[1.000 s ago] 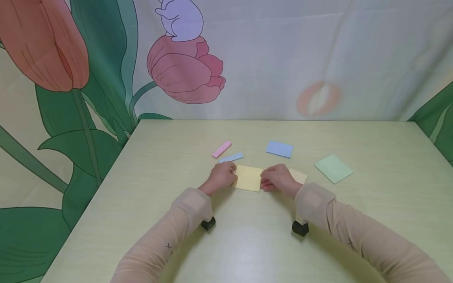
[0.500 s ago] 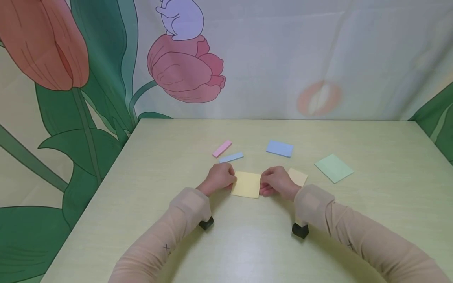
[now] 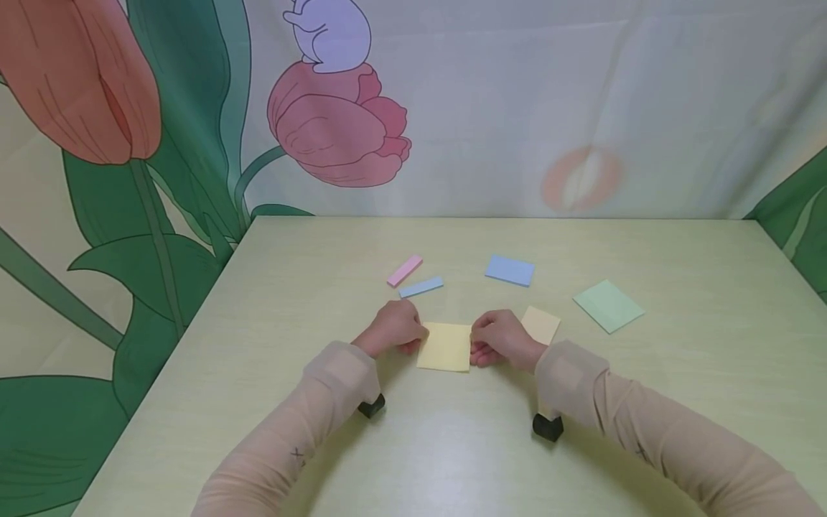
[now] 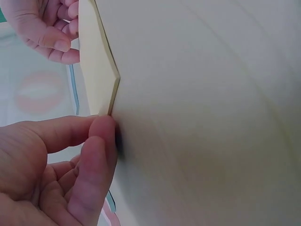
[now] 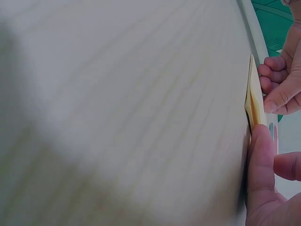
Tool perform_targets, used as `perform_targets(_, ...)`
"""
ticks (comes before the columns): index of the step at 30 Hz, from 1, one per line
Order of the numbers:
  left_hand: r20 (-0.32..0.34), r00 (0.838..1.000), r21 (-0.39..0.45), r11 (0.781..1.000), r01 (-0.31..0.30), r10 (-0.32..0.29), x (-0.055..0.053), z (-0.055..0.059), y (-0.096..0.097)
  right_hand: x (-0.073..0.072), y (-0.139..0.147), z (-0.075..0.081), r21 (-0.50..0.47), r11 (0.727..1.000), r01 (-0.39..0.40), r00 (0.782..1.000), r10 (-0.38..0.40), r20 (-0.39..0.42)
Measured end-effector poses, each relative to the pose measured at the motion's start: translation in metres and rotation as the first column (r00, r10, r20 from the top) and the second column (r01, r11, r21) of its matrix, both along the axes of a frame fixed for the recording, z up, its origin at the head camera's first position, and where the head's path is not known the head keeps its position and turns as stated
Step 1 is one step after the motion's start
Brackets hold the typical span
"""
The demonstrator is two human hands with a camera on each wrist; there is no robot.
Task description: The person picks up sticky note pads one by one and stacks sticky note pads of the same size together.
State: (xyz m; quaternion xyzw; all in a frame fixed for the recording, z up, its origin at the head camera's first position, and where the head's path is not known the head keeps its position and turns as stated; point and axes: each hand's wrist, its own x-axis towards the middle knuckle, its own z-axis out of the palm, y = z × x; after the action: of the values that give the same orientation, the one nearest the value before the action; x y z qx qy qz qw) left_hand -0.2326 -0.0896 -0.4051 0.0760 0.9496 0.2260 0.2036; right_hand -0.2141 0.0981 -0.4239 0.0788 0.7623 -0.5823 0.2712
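Note:
A square pad of yellow sticky notes point(image 3: 444, 347) lies low over the table between both hands. My left hand point(image 3: 393, 327) pinches its left edge; in the left wrist view, thumb and forefinger meet at the edge of the pad point(image 4: 98, 70). At the opposite edge, my right hand point(image 3: 502, 339) holds the pad with curled fingers. In the right wrist view a fingertip point(image 5: 261, 136) sits against the pad point(image 5: 254, 101), whose sheets part slightly at a corner. Partly covered by the right hand, a peach sticky note pad point(image 3: 541, 324) lies just behind it.
Beyond the hands lie a pink strip pad point(image 3: 405, 271), a light blue strip pad point(image 3: 421, 287) and a blue rectangular pad point(image 3: 510, 271). A green square pad point(image 3: 609, 306) is to the right. The pale table point(image 3: 698, 345) ends at a printed cloth backdrop point(image 3: 491, 108).
Both hands have drawn the yellow sticky note pad toward the body and slightly left. The peach pad shows more now. Other pads have stayed in place.

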Motion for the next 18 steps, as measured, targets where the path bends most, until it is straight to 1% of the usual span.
perform_targets(7,0.079,0.997,0.0,1.0,0.001,-0.001,0.0006,-0.0013,-0.0017,0.0031,-0.0028,-0.0021,-0.001,1.0,0.003,1.0,-0.003,0.006)
perform_targets(13,0.106,0.994,0.006,1.0,0.026,-0.026,0.0027,-0.0002,-0.003,0.0047,-0.0045,-0.0038,0.013,1.0,0.003,1.0,-0.004,0.005)
perform_targets(18,0.126,0.992,0.033,0.999,0.008,-0.012,0.0039,-0.0011,-0.003,0.0045,-0.0044,-0.0046,0.033,0.999,-0.003,1.0,0.003,0.001)
